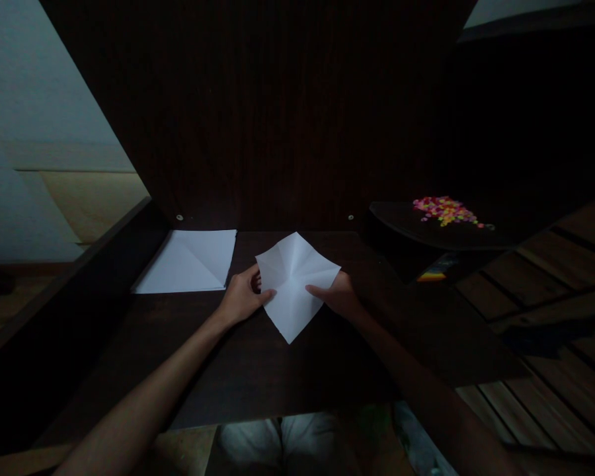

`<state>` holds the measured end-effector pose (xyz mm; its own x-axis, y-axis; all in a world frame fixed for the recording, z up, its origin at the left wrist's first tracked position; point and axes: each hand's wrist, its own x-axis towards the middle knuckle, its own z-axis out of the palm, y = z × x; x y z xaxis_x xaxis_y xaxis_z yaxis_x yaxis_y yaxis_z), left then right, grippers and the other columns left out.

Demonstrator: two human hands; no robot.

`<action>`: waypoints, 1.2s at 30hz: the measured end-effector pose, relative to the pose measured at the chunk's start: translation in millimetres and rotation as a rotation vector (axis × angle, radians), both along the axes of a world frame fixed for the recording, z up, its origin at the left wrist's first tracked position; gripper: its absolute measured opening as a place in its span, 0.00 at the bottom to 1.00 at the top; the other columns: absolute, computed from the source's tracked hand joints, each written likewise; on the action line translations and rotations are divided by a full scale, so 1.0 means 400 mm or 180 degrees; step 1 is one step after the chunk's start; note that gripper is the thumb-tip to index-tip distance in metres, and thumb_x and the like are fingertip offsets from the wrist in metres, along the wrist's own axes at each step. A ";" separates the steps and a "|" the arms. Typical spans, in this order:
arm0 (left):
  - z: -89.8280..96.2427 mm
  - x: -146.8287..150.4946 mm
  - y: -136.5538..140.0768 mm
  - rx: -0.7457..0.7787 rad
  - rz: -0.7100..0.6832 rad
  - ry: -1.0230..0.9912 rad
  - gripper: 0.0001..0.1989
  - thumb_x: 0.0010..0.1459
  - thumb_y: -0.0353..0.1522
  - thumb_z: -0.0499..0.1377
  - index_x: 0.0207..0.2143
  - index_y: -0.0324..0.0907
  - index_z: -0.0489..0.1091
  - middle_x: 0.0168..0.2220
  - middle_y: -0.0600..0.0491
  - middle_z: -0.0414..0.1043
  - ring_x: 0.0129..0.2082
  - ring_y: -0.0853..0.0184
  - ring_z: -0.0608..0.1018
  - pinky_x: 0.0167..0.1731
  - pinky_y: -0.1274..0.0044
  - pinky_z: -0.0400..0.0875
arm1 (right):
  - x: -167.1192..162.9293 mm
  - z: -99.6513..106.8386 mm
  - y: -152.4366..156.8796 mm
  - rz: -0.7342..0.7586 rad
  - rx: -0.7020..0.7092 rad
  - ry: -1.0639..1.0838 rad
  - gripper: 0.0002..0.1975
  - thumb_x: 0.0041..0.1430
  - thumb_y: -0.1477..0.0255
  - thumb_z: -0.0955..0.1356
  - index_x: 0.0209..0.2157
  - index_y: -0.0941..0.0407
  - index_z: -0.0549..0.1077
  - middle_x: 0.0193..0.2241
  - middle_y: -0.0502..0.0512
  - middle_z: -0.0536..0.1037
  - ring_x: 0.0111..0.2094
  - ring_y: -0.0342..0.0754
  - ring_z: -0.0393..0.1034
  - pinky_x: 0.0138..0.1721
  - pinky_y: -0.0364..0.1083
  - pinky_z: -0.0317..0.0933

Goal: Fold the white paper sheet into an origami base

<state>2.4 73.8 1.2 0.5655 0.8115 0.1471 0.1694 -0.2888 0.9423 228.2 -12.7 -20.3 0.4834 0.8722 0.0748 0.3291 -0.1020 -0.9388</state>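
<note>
Between my two hands is a square sheet of white paper (291,281), turned with one corner toward me and marked by creases that meet at its middle. My left hand (242,294) grips its left side, thumb on top and the other fingers behind. On the opposite side my right hand (338,294) pinches the sheet the same way, its fingers mostly hidden beneath. To the left of my left hand a stack of white paper (186,260) lies flat on the dark desk, a diagonal crease showing on its top sheet.
A low dark side panel (69,297) borders the desk (277,390) on the left, and a tall dark back panel (268,119) rises behind. Small colourful pieces (446,210) are heaped on a curved shelf (401,221) at the right. Slatted wood (550,291) lies beyond the right edge.
</note>
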 end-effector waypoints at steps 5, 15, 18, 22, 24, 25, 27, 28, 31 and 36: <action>-0.013 -0.016 0.010 0.0806 -0.0089 0.0723 0.16 0.46 0.32 0.64 0.40 0.41 0.75 0.32 0.53 0.77 0.28 0.62 0.77 0.33 0.73 0.73 | -0.002 -0.012 -0.009 -0.0225 -0.0186 -0.0361 0.14 0.32 0.67 0.78 0.23 0.54 0.75 0.28 0.56 0.78 0.42 0.64 0.74 0.46 0.60 0.68; -0.009 -0.016 0.003 0.0636 -0.0542 0.0749 0.08 0.46 0.32 0.63 0.32 0.42 0.74 0.31 0.52 0.76 0.30 0.59 0.78 0.32 0.74 0.72 | -0.013 -0.028 -0.024 0.0227 -0.0005 -0.0184 0.15 0.35 0.66 0.78 0.29 0.51 0.76 0.32 0.55 0.79 0.47 0.62 0.71 0.53 0.61 0.63; -0.023 -0.015 0.004 0.0374 -0.0667 0.0730 0.07 0.46 0.32 0.62 0.31 0.41 0.72 0.27 0.53 0.75 0.27 0.61 0.77 0.28 0.75 0.71 | -0.015 -0.026 -0.018 -0.0068 -0.0041 0.0115 0.18 0.36 0.65 0.77 0.32 0.52 0.75 0.36 0.56 0.79 0.44 0.60 0.73 0.49 0.58 0.66; -0.045 -0.013 0.010 -0.0012 -0.0681 0.0363 0.14 0.46 0.32 0.62 0.38 0.40 0.71 0.35 0.50 0.76 0.37 0.57 0.78 0.38 0.71 0.74 | -0.016 -0.007 -0.011 -0.0147 -0.0122 0.0634 0.19 0.38 0.66 0.76 0.35 0.53 0.73 0.35 0.56 0.80 0.41 0.58 0.75 0.44 0.56 0.68; -0.047 -0.011 0.011 -0.0169 -0.0590 0.0178 0.19 0.45 0.32 0.63 0.41 0.39 0.70 0.40 0.48 0.76 0.42 0.55 0.78 0.44 0.67 0.73 | -0.015 0.003 -0.009 -0.0073 -0.0013 0.0837 0.20 0.38 0.67 0.75 0.37 0.53 0.73 0.35 0.55 0.81 0.40 0.57 0.76 0.44 0.55 0.69; -0.047 -0.010 0.011 -0.0237 -0.0551 0.0114 0.20 0.44 0.32 0.63 0.42 0.39 0.69 0.42 0.47 0.76 0.44 0.54 0.77 0.46 0.66 0.72 | -0.013 0.007 -0.008 -0.0086 0.0043 0.0897 0.21 0.37 0.68 0.76 0.38 0.53 0.73 0.36 0.55 0.81 0.40 0.57 0.76 0.44 0.55 0.69; -0.044 -0.010 0.011 -0.0333 -0.0506 0.0045 0.22 0.43 0.31 0.63 0.44 0.39 0.68 0.43 0.46 0.76 0.45 0.53 0.77 0.48 0.64 0.71 | -0.011 0.010 -0.006 -0.0151 0.0091 0.0966 0.24 0.36 0.68 0.76 0.40 0.53 0.72 0.37 0.55 0.81 0.41 0.57 0.76 0.44 0.54 0.69; -0.043 -0.010 0.010 -0.0345 -0.0498 0.0046 0.23 0.43 0.31 0.63 0.44 0.39 0.68 0.43 0.46 0.76 0.46 0.52 0.77 0.48 0.64 0.71 | -0.010 0.010 -0.006 -0.0166 0.0086 0.0985 0.25 0.36 0.68 0.76 0.41 0.53 0.72 0.37 0.55 0.81 0.41 0.57 0.76 0.44 0.55 0.69; -0.044 -0.013 0.010 -0.0239 -0.0513 0.0165 0.23 0.43 0.32 0.63 0.44 0.39 0.67 0.43 0.45 0.76 0.44 0.52 0.78 0.46 0.64 0.73 | -0.007 0.005 -0.006 -0.0168 0.0037 0.0954 0.27 0.36 0.68 0.76 0.43 0.53 0.72 0.38 0.56 0.81 0.41 0.58 0.76 0.45 0.55 0.69; -0.044 -0.017 0.009 0.0324 -0.0614 0.0630 0.22 0.47 0.32 0.61 0.47 0.37 0.68 0.46 0.45 0.75 0.46 0.53 0.77 0.50 0.64 0.71 | -0.005 -0.005 -0.010 -0.0040 0.0052 0.0735 0.26 0.39 0.66 0.76 0.43 0.55 0.73 0.39 0.57 0.81 0.41 0.57 0.76 0.45 0.55 0.69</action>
<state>-4.4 77.3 -16.5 0.7338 0.6729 0.0937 0.2798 -0.4249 0.8609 226.3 -16.9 -22.4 0.5001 0.8656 -0.0250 0.1041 -0.0888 -0.9906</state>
